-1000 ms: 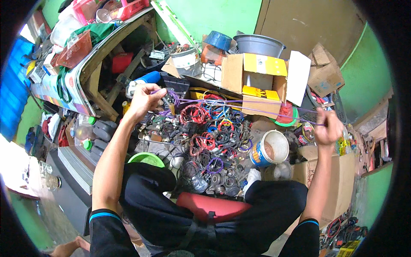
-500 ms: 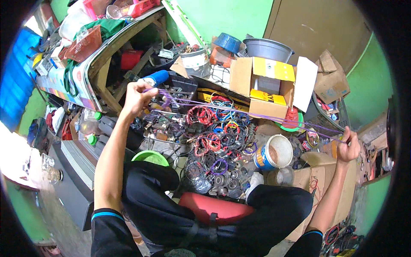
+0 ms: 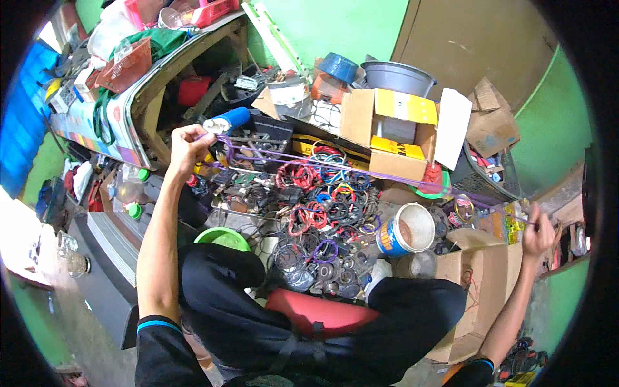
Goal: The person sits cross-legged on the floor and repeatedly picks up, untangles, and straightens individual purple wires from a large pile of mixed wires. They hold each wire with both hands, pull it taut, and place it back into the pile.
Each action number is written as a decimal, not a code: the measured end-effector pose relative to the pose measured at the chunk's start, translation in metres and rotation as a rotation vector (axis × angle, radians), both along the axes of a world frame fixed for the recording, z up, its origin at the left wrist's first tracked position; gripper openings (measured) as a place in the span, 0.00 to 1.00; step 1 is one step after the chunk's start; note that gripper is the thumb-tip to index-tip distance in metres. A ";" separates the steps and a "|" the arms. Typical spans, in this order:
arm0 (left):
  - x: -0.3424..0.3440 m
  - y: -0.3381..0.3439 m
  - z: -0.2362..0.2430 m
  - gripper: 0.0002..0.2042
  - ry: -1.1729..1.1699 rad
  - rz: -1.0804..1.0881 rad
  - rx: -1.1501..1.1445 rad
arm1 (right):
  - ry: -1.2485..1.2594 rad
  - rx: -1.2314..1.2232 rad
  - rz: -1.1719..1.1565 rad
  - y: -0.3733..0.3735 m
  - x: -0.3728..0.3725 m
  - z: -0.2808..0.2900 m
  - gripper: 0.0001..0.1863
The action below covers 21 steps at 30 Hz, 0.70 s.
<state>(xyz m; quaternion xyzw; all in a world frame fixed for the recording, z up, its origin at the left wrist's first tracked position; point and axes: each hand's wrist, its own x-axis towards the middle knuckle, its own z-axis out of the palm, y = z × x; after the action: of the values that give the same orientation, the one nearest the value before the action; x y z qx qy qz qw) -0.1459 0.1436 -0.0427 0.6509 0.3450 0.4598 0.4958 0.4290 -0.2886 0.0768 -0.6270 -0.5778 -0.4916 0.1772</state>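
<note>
A purple cord [image 3: 387, 177] is stretched across the view between both hands. My left hand [image 3: 188, 143] is closed on its bunched end, left of a black crate of metal parts [image 3: 260, 137] and near a blue cylinder [image 3: 232, 119]. My right hand [image 3: 536, 233] grips the other end at the far right, above an open cardboard box [image 3: 476, 293]. Beneath the cord lies a heap of coiled red, black, blue and purple cables [image 3: 325, 213], with small round metal parts [image 3: 335, 277] at its near side.
A white bucket [image 3: 412, 227] and a green basin [image 3: 222, 238] flank the heap. Behind are cardboard boxes [image 3: 387, 161], a grey basin [image 3: 398, 76] and a perforated crate [image 3: 490, 180]. A cluttered wooden table [image 3: 149, 119] stands left, above bottles [image 3: 132, 184] and a dark case [image 3: 103, 277].
My right hand has moved outward to the right and down, drawing the purple cord longer. My left hand has shifted to the left, still holding the bunched end.
</note>
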 end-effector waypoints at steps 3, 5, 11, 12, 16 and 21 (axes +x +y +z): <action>0.027 -0.017 0.015 0.08 0.004 -0.057 -0.014 | 0.940 0.738 0.276 0.011 -0.009 0.018 0.16; 0.027 -0.014 0.015 0.09 -0.062 -0.038 0.004 | 1.359 0.851 0.395 0.019 -0.010 0.018 0.16; 0.000 0.003 0.002 0.11 -0.118 0.067 -0.037 | 0.724 0.071 0.004 -0.028 0.035 0.000 0.18; -0.001 0.000 0.005 0.11 -0.120 0.067 -0.051 | 0.071 0.113 -0.041 -0.027 0.025 0.005 0.18; 0.020 -0.008 0.010 0.10 -0.039 0.022 0.008 | 0.680 0.468 -0.023 -0.028 0.045 0.003 0.14; 0.001 0.006 0.006 0.12 -0.088 0.260 0.018 | 1.479 -0.185 0.115 -0.035 0.033 0.013 0.19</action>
<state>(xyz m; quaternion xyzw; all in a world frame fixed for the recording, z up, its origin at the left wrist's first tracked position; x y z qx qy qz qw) -0.1446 0.1501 -0.0363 0.5843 0.4002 0.5513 0.4410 0.4621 -0.3240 0.0901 -0.7753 -0.3787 0.1188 0.4914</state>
